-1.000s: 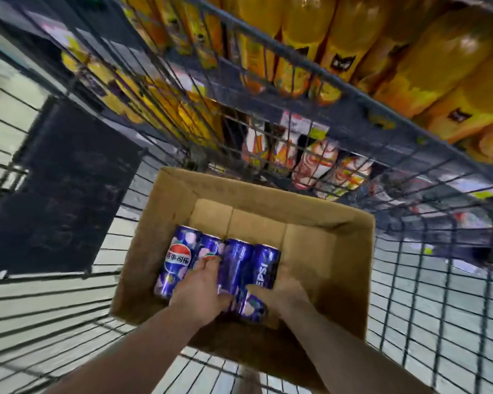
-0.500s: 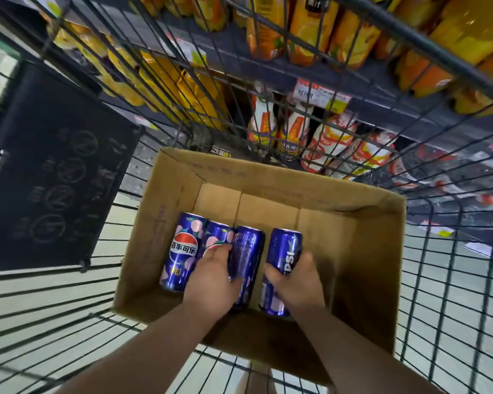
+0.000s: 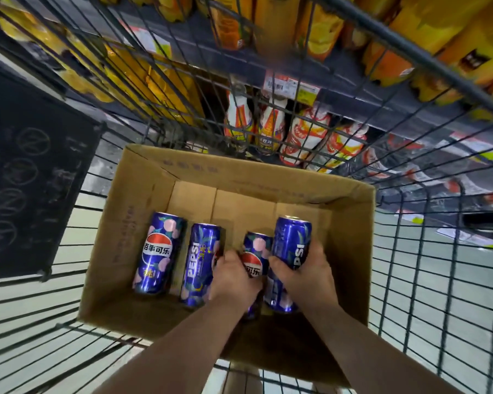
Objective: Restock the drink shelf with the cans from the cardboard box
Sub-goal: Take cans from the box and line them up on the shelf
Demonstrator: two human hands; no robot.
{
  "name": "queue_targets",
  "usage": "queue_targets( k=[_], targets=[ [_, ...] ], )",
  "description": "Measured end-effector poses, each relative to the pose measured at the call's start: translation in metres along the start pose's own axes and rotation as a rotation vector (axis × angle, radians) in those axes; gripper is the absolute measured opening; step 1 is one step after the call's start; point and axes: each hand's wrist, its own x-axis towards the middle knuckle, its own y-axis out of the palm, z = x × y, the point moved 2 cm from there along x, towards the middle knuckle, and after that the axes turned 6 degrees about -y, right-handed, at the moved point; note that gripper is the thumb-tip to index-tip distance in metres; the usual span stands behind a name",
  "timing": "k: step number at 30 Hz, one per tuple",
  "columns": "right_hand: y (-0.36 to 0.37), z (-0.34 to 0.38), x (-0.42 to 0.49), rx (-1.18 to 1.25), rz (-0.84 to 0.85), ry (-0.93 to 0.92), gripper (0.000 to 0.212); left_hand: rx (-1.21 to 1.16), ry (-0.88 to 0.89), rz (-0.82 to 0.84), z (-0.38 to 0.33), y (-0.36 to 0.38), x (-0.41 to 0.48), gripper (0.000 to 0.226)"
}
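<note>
Both hands are low in the frame, side by side inside the box [image 3: 111, 237], each wrapped round a can. Left hand [image 3: 234, 280] grips the third can [image 3: 256, 250] from the left, fingers curled over its middle. Right hand [image 3: 302, 277] grips the fourth can [image 3: 292, 240], which looks raised a little above the others. The two held cans are just beside each other at the box's lower right.

At lower centre-left, the first can [image 3: 158, 257] and second can [image 3: 199, 265] lie untouched on the box floor, a small gap between them. Those four are the only cans in sight, and much of the box floor shows bare cardboard, so the box is probably near its end.

The box sits in a wire cart [image 3: 439, 280]. Through the bars, across the top of the frame, the shelf [image 3: 199, 55] holds orange bottles [image 3: 319, 24] and, below, white bottles [image 3: 268, 126]. No blue cans show there, so I cannot tell how many are stocked. Left to do: shelve this pair, then the last two.
</note>
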Motion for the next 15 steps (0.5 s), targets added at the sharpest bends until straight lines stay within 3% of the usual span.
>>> queue_targets(
  k=[7,13,15],
  targets=[
    [-0.013,-0.006,-0.002,0.063,-0.024,0.012,0.067,-0.227,-0.015,0.072,-0.003,0.006,0.004,0.071],
    [-0.036,0.016,-0.029,0.173,0.018,-0.073,0.047,-0.384,0.080,0.156,-0.004,-0.041,-0.034,0.057],
    [-0.049,0.032,-0.047,0.178,0.016,-0.106,0.039,-0.403,0.118,0.171,-0.007,-0.063,-0.058,0.064]
  ],
)
